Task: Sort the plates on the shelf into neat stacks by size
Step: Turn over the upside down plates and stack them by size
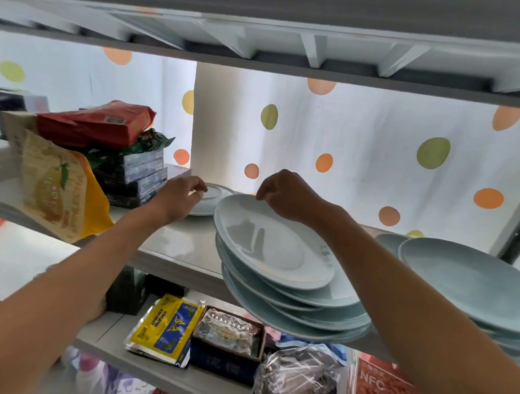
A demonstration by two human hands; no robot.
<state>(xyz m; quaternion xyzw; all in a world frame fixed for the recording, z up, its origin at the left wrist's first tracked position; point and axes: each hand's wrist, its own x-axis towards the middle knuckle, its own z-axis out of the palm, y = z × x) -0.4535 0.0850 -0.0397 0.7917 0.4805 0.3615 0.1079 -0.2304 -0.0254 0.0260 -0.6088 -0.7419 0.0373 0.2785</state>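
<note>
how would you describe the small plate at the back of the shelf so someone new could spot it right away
Start at the middle shelf and find the tall, messy stack of big plates in its centre. Look behind and left of it, next to the dark boxes, where the left hand reaches. The small plate there lies upside down on another plate, its foot ring up, unlike the big ones.

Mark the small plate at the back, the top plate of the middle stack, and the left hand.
small plate (216, 192), head view, on its raised foot ring.
top plate (269, 241), head view, on its inner well.
left hand (179, 198), head view, on its back.
</note>
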